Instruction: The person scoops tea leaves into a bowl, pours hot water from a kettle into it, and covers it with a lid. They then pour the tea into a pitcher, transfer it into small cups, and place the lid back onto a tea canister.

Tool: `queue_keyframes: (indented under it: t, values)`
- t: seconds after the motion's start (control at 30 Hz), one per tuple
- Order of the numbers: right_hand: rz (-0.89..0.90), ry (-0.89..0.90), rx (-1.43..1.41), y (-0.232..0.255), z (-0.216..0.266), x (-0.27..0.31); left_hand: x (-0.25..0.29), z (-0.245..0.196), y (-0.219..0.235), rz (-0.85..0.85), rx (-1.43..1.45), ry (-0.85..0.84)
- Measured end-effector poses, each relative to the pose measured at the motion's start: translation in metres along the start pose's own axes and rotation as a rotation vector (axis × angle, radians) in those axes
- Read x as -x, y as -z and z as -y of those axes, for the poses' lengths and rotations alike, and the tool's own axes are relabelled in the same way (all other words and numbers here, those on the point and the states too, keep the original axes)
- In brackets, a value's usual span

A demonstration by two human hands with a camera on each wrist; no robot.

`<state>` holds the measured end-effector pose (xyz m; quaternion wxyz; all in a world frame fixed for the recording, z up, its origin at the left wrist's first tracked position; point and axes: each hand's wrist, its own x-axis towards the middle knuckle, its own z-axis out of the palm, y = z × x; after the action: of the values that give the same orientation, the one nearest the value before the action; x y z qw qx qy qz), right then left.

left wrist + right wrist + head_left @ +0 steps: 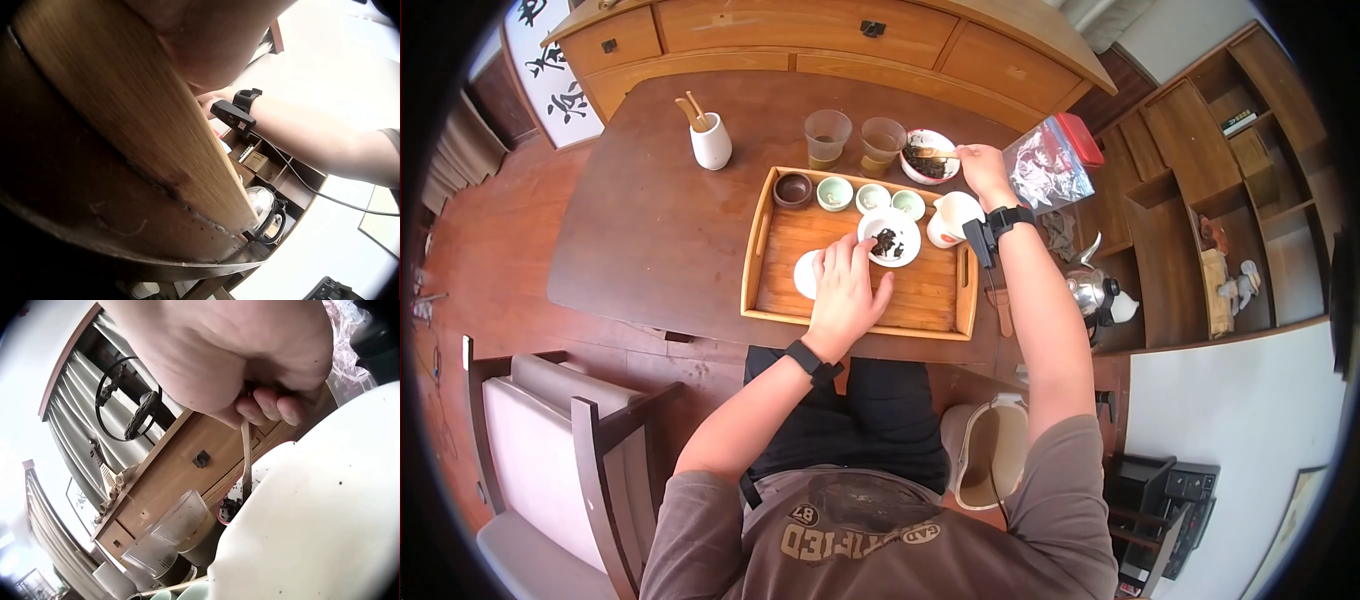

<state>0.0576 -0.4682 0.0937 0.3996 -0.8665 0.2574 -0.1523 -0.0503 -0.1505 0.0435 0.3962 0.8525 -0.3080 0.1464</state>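
Note:
My right hand (984,172) pinches the handle of a wooden tea scoop (246,456), held beyond the white pitcher (956,217). The scoop's other end dips into a white bowl (929,180) of dark tea leaves. On the tray, the fingers of my left hand (847,290) lie extended, with fingertips right at the left rim of a white gaiwan (915,238). Dark tea leaves (887,242) sit inside it. A white lid (803,275) lies flat to the left, partly covered by that hand.
A wooden tray (790,318) carries a brown cup (792,190) and several pale green cups (835,193). Behind stand two clear cups (827,128) and a white tool holder (712,145). To the right are a plastic bag (1048,165) and a metal kettle (1090,290).

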Motion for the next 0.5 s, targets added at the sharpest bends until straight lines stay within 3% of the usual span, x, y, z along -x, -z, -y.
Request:
queue_keyframes:
  t: [0.27, 0.37, 0.5]
  values:
    - [-0.009, 0.060, -0.008, -0.0068, 0.0090, 0.0098, 0.0002, 0.0001, -0.0004, 0.011, 0.002, 0.010]
    - [0.014, 0.019, 0.088, -0.0055, 0.0091, 0.0096, 0.0001, 0.0000, -0.0002, 0.012, 0.002, 0.011]
    - [0.020, -0.150, -0.010, -0.0038, 0.0039, 0.0025, -0.0002, -0.0007, 0.0008, 0.016, 0.003, 0.014]
